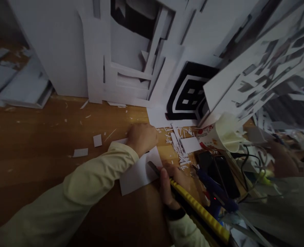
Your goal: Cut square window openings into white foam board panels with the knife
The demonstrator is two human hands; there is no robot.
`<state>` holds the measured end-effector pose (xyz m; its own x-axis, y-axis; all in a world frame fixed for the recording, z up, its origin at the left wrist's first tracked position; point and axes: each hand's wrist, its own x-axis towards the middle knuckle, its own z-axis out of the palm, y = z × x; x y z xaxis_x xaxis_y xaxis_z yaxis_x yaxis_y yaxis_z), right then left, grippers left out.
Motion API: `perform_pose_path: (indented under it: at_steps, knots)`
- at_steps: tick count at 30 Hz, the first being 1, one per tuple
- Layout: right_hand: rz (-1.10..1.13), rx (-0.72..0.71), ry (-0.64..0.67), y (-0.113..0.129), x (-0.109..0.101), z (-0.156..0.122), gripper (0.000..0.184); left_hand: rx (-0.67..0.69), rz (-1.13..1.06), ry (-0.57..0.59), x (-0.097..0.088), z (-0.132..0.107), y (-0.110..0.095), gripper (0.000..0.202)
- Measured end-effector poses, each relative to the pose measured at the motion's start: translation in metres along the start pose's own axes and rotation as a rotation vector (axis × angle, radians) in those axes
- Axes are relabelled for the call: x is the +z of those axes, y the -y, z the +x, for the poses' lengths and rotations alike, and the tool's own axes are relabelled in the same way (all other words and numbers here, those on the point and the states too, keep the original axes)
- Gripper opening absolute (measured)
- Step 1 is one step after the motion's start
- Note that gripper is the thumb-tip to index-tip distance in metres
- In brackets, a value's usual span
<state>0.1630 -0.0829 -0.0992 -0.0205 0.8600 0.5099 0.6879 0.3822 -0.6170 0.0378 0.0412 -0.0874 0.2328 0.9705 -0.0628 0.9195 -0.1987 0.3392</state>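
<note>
My right hand (174,181) grips a yellow and black utility knife (198,207), its blade out and pointing up and left over a white sheet of paper (137,176). The sheet lies flat on the wooden table (33,185). On the sheet's far part rests my left hand (143,138), closed, with its fingers curled out of sight. A small dark edge shows beneath it, too little to name. The blade tip is just in front of the left hand; whether it touches the paper I cannot tell.
A white cut-out cardboard model (69,58) stands behind, beside a black window-patterned panel (187,92). Paper scraps (179,149) lie right of the sheet. Further right are a paper cup (213,135), a phone (226,175), a blue glue gun (216,192) and another person's hand (282,157).
</note>
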Motion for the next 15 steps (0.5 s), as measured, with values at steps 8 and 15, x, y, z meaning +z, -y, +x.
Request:
perform_pose_path:
  at_steps: [8,15]
  knots:
    - [-0.039,0.065,0.037,0.0053,-0.0006,0.002,0.019,-0.07,-0.102,0.06,0.003,0.0035,0.0003,0.037]
    - [-0.052,0.057,0.081,0.0113,-0.0042,0.0044,0.018,-0.017,-0.082,0.067,0.0009,0.0036,0.0012,0.038]
